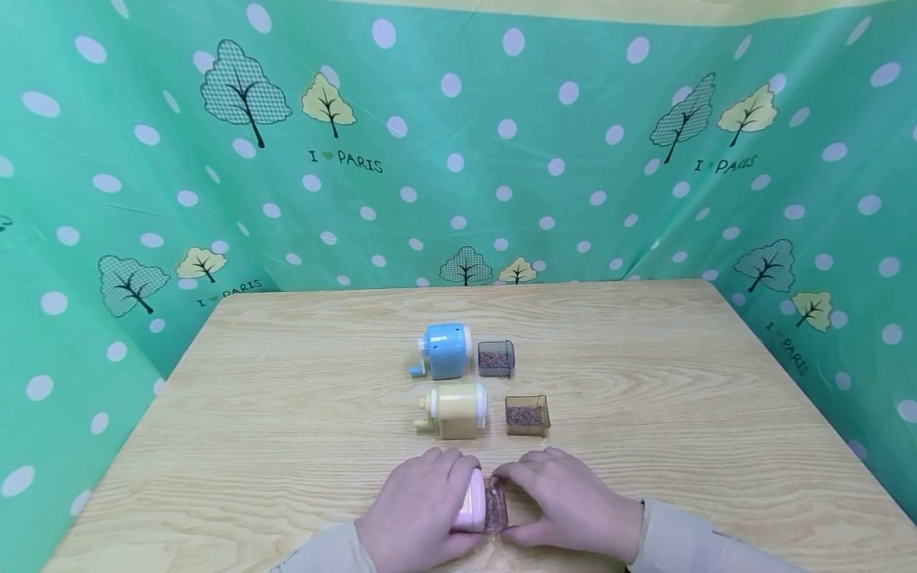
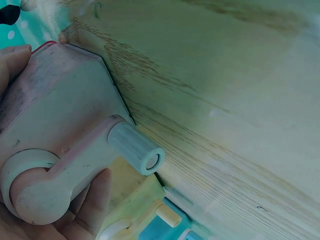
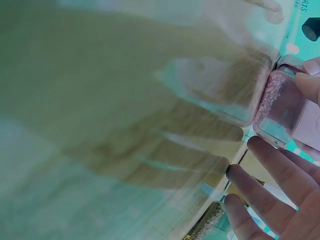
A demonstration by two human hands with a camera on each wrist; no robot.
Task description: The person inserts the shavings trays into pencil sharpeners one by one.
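Observation:
Near the front edge of the table, my left hand (image 1: pixel 419 509) grips a pink pencil sharpener (image 1: pixel 471 503) from its left side. In the left wrist view, the sharpener's crank handle (image 2: pixel 135 148) sticks out past my fingers. My right hand (image 1: pixel 576 505) pinches a see-through pinkish shavings drawer (image 1: pixel 495 508) between thumb and finger, its other fingers spread. Shavings show inside this drawer in the right wrist view. It sits right against the sharpener's right end; how far it is inside, I cannot tell.
Beyond my hands stands a yellow pencil sharpener (image 1: pixel 458 411), with its brownish drawer (image 1: pixel 527 416) of shavings apart on the right. Farther back are a blue sharpener (image 1: pixel 447 351) and its grey-blue drawer (image 1: pixel 496 360). A green dotted curtain (image 1: pixel 458 191) borders the wooden table (image 1: pixel 680 382).

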